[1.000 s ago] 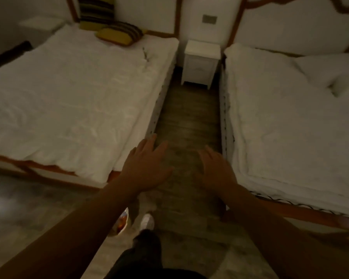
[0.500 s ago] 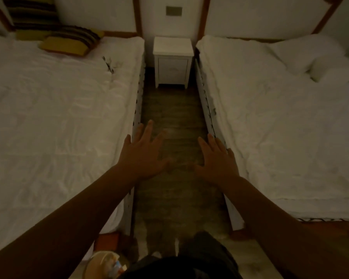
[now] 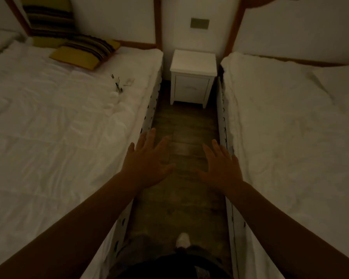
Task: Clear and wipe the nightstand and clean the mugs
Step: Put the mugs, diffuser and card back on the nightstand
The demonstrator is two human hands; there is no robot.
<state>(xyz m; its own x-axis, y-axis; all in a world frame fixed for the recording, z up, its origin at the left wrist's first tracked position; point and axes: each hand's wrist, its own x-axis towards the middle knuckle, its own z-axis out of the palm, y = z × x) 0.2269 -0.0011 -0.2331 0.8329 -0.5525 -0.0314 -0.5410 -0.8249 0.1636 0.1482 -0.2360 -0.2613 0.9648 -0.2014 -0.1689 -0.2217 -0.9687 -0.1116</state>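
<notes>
both arms stretched forward, bare forearms; left hand [image 3: 147, 162] and right hand [image 3: 222, 166] palms down, fingers straight and spread, holding nothing, hands apart, one white shoe [image 3: 182, 239] forward below

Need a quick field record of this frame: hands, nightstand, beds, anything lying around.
left hand: open, fingers spread, holds nothing, raised over the aisle floor
right hand: open, fingers spread, holds nothing
nightstand: white, at the far end of the aisle between the beds; nothing visible on top
left bed: white bedding, striped pillow near the head, small items near its inner edge, too dim to identify
right bed: white bedding
mugs: none visible
lighting: dim
</notes>
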